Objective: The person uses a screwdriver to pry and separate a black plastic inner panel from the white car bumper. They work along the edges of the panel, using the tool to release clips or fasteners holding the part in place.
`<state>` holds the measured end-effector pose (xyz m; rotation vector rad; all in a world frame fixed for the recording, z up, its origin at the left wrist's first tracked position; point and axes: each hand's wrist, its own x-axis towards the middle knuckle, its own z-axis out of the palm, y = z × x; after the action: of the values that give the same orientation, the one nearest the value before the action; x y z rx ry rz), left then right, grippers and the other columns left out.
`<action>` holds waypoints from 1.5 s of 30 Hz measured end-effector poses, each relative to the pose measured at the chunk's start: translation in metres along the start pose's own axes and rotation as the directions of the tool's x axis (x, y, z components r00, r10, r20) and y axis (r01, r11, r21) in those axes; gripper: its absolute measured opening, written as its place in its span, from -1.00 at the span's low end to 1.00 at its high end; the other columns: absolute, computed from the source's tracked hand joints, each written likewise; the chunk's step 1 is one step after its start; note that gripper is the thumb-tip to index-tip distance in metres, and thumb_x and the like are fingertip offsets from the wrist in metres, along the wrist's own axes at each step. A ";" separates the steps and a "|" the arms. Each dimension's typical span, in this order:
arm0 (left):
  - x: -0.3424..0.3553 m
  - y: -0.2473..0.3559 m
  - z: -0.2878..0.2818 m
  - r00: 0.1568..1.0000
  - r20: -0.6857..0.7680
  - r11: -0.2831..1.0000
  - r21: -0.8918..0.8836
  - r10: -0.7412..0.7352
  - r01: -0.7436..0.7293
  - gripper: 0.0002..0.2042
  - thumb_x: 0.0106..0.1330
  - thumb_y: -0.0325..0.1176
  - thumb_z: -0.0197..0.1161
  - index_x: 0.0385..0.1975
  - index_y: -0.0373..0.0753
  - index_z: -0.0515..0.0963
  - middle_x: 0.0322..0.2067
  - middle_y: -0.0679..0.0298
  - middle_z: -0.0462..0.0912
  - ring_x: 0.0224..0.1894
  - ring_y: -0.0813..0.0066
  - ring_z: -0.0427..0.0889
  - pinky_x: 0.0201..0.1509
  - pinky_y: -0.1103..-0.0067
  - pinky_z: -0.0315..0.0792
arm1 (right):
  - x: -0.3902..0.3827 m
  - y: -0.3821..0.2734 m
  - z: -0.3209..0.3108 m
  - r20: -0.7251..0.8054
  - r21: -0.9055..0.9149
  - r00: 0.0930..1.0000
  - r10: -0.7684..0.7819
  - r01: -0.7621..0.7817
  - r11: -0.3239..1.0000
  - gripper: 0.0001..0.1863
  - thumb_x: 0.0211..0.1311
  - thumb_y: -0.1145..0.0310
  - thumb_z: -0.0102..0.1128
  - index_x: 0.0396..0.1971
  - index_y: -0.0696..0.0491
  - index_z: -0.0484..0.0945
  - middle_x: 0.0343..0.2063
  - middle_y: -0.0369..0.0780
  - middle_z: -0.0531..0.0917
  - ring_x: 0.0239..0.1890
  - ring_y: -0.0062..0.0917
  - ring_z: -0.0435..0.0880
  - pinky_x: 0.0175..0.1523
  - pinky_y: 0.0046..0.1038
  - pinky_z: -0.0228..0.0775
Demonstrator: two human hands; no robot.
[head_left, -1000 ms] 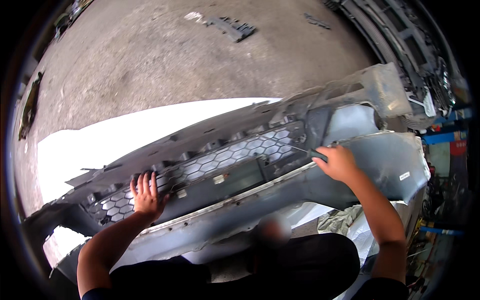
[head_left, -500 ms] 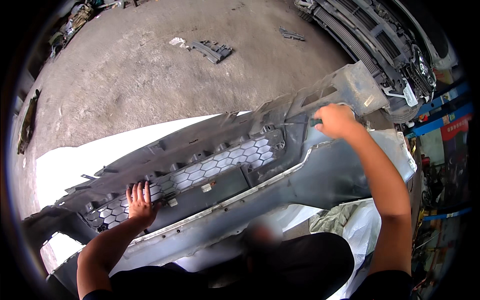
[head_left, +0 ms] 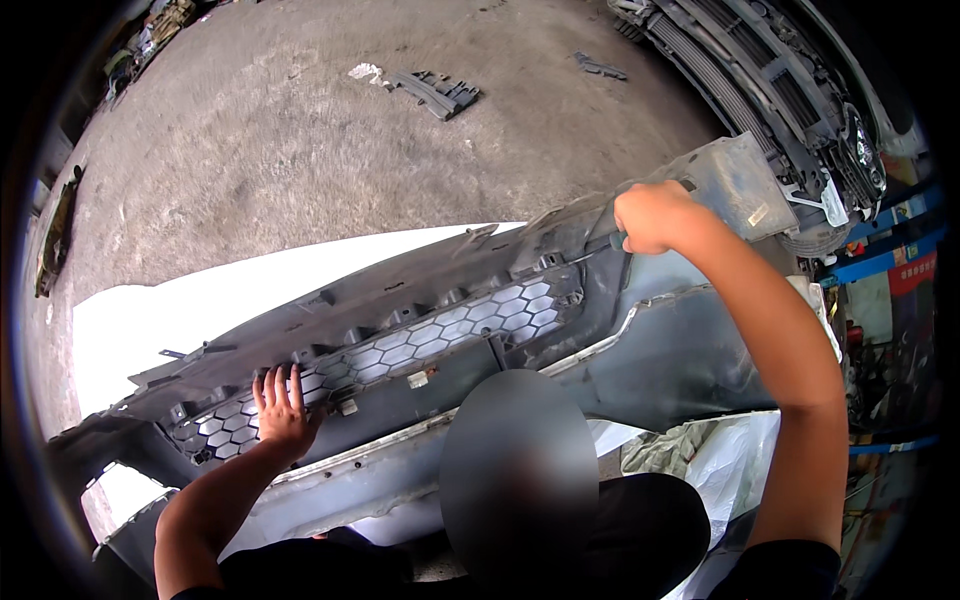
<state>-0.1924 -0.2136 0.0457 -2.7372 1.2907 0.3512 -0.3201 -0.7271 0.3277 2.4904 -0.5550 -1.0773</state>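
Observation:
A large grey car bumper (head_left: pixel 680 350) lies across the view, its inner side up. A black honeycomb grille (head_left: pixel 450 330) is set in it, with a row of clips along its far edge. My left hand (head_left: pixel 284 412) rests on the grille's left part, fingers stretched and palm down. My right hand (head_left: pixel 655 218) is wrapped round the dark handle of a screwdriver (head_left: pixel 617 241). Its thin shaft points left to the grille's right end; whether the tip touches there is too small to tell. A blurred oval hides part of the bumper's near edge.
White sheeting (head_left: pixel 200 285) lies under the bumper. Broken dark plastic parts (head_left: pixel 437 95) are on the concrete floor (head_left: pixel 250 150) beyond. A car front with its radiator exposed (head_left: pixel 740 75) stands at far right, near blue shelving (head_left: pixel 890 258). Crumpled clear plastic (head_left: pixel 735 465) lies near right.
My right hand has shifted slightly left and upward with the screwdriver, its wrist turned. The left hand stays on the grille. The view has shifted a little.

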 end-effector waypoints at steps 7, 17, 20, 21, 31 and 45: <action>0.001 -0.003 0.005 1.000 -0.020 0.998 -0.059 0.017 -0.018 -0.08 0.17 0.05 0.29 0.41 -0.38 0.02 0.34 -0.12 0.12 0.44 -0.08 0.01 0.49 -0.05 -0.25 | 0.048 -0.004 -0.032 0.168 -0.215 0.981 -0.099 0.134 0.967 -0.80 -0.02 0.21 0.33 -0.44 0.00 0.71 -0.36 -0.19 0.73 -0.22 -0.26 0.71 -0.18 -0.19 0.53; 0.063 0.104 -0.065 0.771 -0.252 0.692 -0.341 0.584 -0.636 -0.54 0.25 -0.21 0.15 0.10 -0.33 0.46 0.13 -0.11 0.46 0.21 -0.02 0.42 0.32 0.14 0.25 | 0.107 0.016 -0.049 0.339 -0.052 0.911 -0.237 0.270 0.961 -0.73 -0.01 0.19 0.30 -0.39 0.06 0.73 -0.33 -0.10 0.74 -0.18 -0.22 0.71 -0.12 -0.14 0.54; 0.126 0.171 -0.059 0.656 -0.380 0.643 -0.183 0.652 -0.744 -0.50 0.28 -0.16 0.12 0.14 -0.35 0.43 0.15 -0.04 0.46 0.21 0.07 0.43 0.33 0.27 0.25 | 0.114 0.030 -0.028 0.345 -0.007 0.901 -0.262 0.281 0.960 -0.71 0.02 0.17 0.29 -0.37 0.06 0.74 -0.29 -0.08 0.74 -0.16 -0.19 0.71 -0.10 -0.14 0.55; 0.140 0.186 -0.056 0.723 -0.285 0.707 -0.177 0.630 -0.685 -0.41 0.32 -0.05 0.10 0.25 -0.33 0.34 0.24 0.01 0.38 0.28 0.07 0.35 0.38 0.26 0.20 | 0.114 0.031 -0.025 0.336 -0.012 0.899 -0.282 0.303 0.953 -0.71 0.03 0.17 0.28 -0.36 0.06 0.74 -0.29 -0.07 0.73 -0.16 -0.18 0.70 -0.10 -0.14 0.55; 0.176 0.225 0.002 0.830 -0.140 0.817 -0.147 0.540 -0.557 -0.35 0.33 0.12 0.11 0.37 -0.05 0.25 0.23 0.17 0.42 0.18 0.26 0.44 0.16 0.36 0.34 | 0.093 0.075 0.002 0.314 0.031 0.895 -0.317 0.325 0.945 -0.71 0.12 0.14 0.25 -0.33 0.05 0.70 -0.40 -0.06 0.70 -0.26 -0.12 0.70 -0.15 -0.12 0.55; 0.172 0.226 0.021 0.811 0.215 0.837 -0.209 0.544 -0.506 -0.31 0.39 0.15 0.01 0.46 0.05 0.08 0.12 0.21 0.50 0.04 0.28 0.57 0.02 0.37 0.48 | 0.052 0.100 0.057 0.285 0.300 0.929 -0.235 0.146 0.943 -0.71 0.24 0.15 0.19 -0.24 0.04 0.70 -0.50 -0.05 0.67 -0.35 -0.09 0.69 -0.19 -0.12 0.54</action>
<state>-0.2640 -0.4820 -0.0142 -2.2607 1.9885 0.8525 -0.3507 -0.8476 0.3076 2.6671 -0.5929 -1.5955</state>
